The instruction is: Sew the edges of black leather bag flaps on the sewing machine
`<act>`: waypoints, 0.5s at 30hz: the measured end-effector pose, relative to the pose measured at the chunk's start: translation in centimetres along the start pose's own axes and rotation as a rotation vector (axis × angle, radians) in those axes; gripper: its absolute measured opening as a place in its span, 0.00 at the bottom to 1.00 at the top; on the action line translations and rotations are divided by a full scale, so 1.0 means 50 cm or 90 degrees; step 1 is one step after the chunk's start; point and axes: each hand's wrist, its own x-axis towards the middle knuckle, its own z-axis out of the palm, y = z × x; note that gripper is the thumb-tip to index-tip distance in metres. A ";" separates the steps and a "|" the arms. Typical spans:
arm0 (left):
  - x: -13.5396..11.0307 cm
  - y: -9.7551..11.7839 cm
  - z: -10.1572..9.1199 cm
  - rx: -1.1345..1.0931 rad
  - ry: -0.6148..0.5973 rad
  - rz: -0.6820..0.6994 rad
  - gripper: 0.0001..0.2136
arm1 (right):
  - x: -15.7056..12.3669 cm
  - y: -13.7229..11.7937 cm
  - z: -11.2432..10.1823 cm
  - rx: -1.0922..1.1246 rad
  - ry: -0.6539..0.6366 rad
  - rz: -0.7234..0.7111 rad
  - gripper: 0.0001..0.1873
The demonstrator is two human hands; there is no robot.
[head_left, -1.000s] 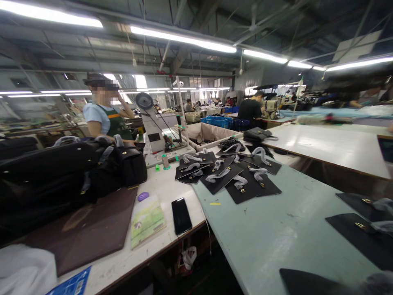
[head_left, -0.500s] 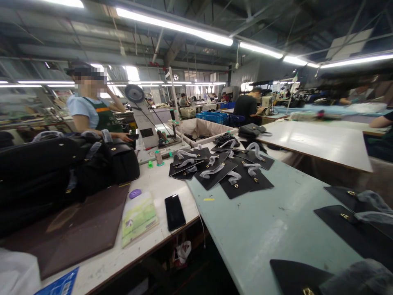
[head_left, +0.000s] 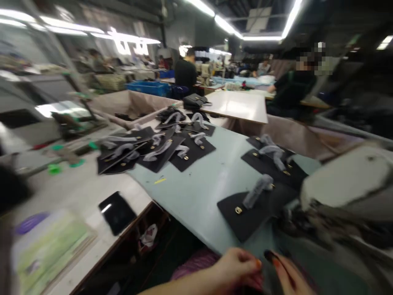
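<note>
- The fingers of the left hand (head_left: 238, 268) are curled narrowly together, with orange-painted nails visible; whether anything is gripped cannot be told.
- The fingers of the right hand (head_left: 287, 274) are held narrowly around a thin black strip (head_left: 276, 264), but the grip is blurred and cannot be confirmed. The strip's material cannot be made out.
- Both hands are held close together at the bottom of the view, beside the near edge of a pale green work table (head_left: 196, 196).
- A black leather flap panel (head_left: 242, 217), fitted with a small gold-toned clasp (head_left: 238, 210) and a grey wrapped strap (head_left: 258, 190), is laid just beyond the hands.
- Two similar black panels (head_left: 270, 162) are placed behind it, and an overlapping group of black panels (head_left: 156, 153) is spread farther along the table.
- A blurred pale object (head_left: 346, 180) is seen to the right; its kind cannot be told.
- A black smartphone (head_left: 116, 213) and a green-covered book (head_left: 52, 250) are lying on an adjoining white table (head_left: 80, 192).
- A seated co-worker in black (head_left: 291, 84) is seen well beyond the panels.
</note>
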 end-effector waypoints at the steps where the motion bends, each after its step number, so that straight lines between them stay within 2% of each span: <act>1: -0.009 -0.008 -0.002 -0.019 0.014 -0.012 0.26 | -0.009 -0.002 -0.002 -0.012 -0.039 0.025 0.24; 4: -0.041 -0.027 -0.008 -0.031 0.023 -0.060 0.25 | -0.001 -0.013 0.019 -0.076 -0.121 0.065 0.21; 7: -0.068 -0.047 -0.021 -0.029 0.021 -0.113 0.22 | 0.028 -0.013 0.044 -0.143 -0.080 0.140 0.16; 9: -0.082 -0.058 -0.037 -0.033 0.028 -0.151 0.21 | 0.028 -0.018 0.043 -0.177 -0.051 0.178 0.15; 12: -0.091 -0.063 -0.061 -0.053 0.040 -0.179 0.19 | -0.019 -0.050 0.017 -0.177 -0.047 0.174 0.18; 15: -0.089 -0.053 -0.067 -0.063 0.057 -0.172 0.16 | -0.102 -0.098 -0.025 -0.095 -0.134 0.081 0.17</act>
